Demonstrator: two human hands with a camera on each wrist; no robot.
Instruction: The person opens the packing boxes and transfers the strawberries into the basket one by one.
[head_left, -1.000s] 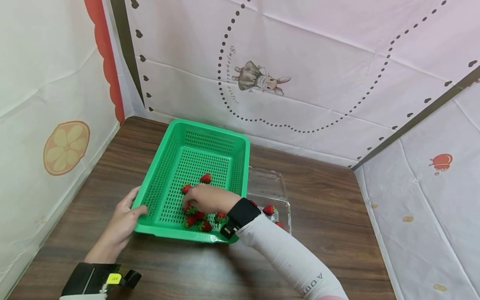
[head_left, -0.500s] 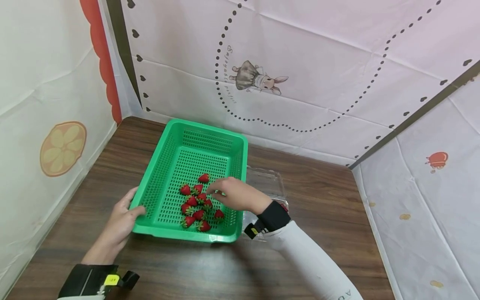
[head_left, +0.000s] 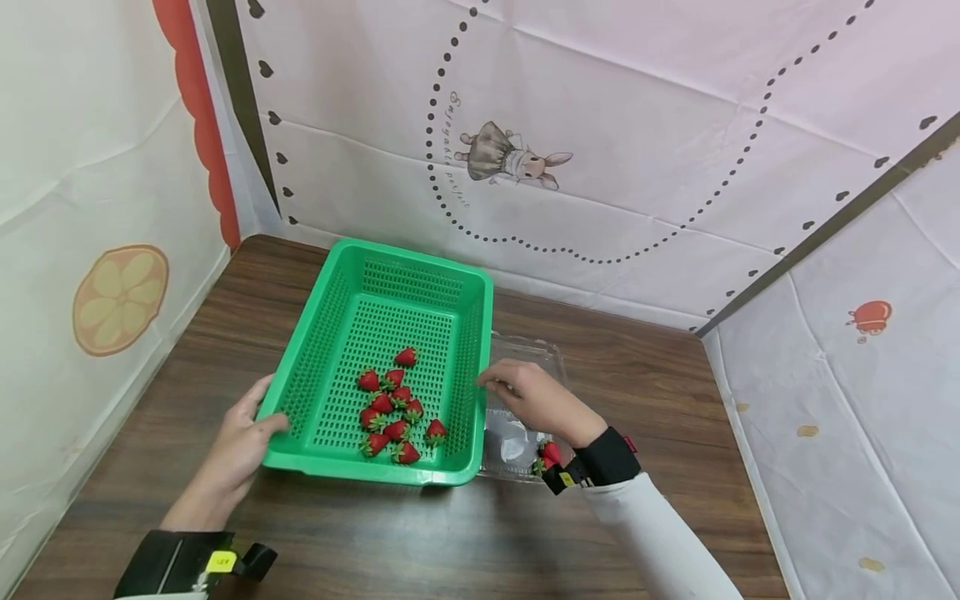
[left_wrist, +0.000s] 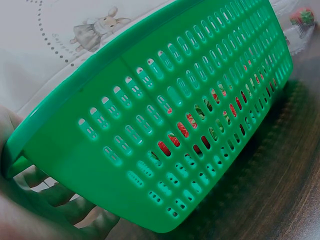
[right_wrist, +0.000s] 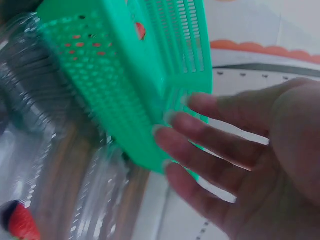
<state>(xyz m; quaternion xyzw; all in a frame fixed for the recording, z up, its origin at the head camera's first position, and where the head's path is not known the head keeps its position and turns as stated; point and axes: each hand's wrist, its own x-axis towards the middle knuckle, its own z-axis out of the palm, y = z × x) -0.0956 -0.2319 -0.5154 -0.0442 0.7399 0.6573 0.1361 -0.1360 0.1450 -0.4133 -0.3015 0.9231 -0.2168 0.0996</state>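
Observation:
A green plastic basket [head_left: 408,257] holds several strawberries [head_left: 381,403] near its front end. My left hand [head_left: 236,442] grips the basket's left rim, thumb over the edge; in the left wrist view its fingers [left_wrist: 55,194] lie under the rim outside the wall. Beside the basket's right wall my right hand [head_left: 536,396] hovers above a clear plastic clamshell box [head_left: 498,450]. The right wrist view shows that hand's fingers [right_wrist: 200,155] loosely spread, holding nothing. A few strawberries [head_left: 550,454] lie at the right of the box, partly hidden by the wrist.
The brown wooden table [head_left: 637,375] carries everything. A printed cloth wall [head_left: 600,167] closes off the back, with further cloth at the left and right sides. The clamshell's lid [head_left: 528,348] lies folded back towards the wall.
My right hand has moved from the strawberries inside the basket rightwards over its rim to above the clamshell box. The left hand stays on the rim.

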